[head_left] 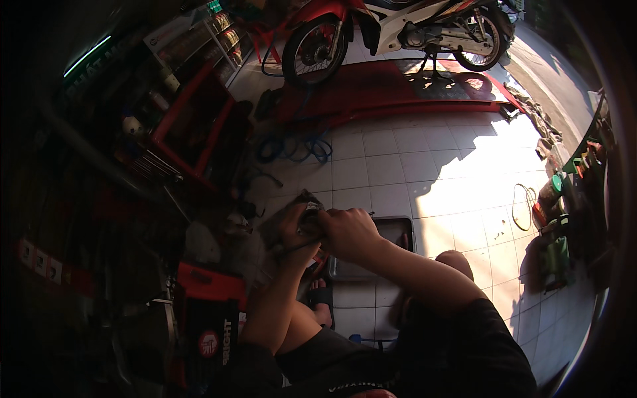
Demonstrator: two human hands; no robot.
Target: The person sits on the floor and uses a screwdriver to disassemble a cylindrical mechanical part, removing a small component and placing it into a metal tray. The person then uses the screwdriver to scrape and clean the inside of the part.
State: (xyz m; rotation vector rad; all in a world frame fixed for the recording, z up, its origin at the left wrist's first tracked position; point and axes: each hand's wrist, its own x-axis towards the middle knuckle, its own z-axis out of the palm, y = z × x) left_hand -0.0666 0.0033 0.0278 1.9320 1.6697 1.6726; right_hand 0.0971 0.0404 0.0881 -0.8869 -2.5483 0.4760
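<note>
My left hand (294,229) is closed around a small dark part with a metallic glint (310,216); its exact kind is too dim to make out. Against the same part, my right hand (348,232) presses with curled fingers from the right, hiding some of it. A thin dark rod or hose (292,250) runs along below my left hand. Under my right forearm lies a shallow grey tray (412,233), partly covered by the arm, with a dark long item inside its right side. Crumpled plastic (269,232) shows beside my left wrist.
A motorbike (405,33) stands on a low red lift platform (371,99) ahead. Blue hose (318,147) coils on the tiled floor. At left are a red cabinet (215,126) and a red box (211,284). Bottles and tools line the right side, near a green-lidded jar (552,188).
</note>
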